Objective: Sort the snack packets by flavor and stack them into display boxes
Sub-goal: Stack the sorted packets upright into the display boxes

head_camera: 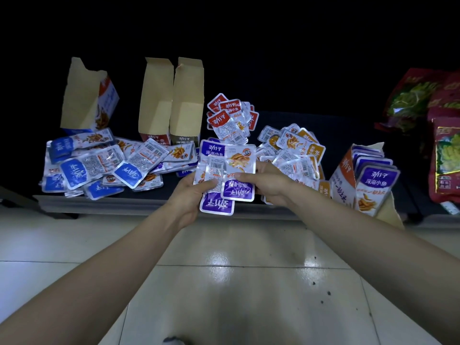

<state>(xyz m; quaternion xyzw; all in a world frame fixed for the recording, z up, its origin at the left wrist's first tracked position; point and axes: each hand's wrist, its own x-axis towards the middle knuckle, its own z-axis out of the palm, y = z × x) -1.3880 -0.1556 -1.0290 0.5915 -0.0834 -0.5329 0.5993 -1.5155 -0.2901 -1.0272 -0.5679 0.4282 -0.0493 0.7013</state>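
My left hand (191,192) and right hand (270,186) both pinch purple packets (239,158) in the middle. They look light, bendy and slippery, so edges are best to grip. The box (344,180) sits at three o'clock.

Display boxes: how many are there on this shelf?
4: left box, two middle boxes side by side, right box holding purple packets. Others may hide in the dark.

Dark shelf (124,204) w/ packet piles (92,165), display boxes (156,100), big snack bags (445,155).
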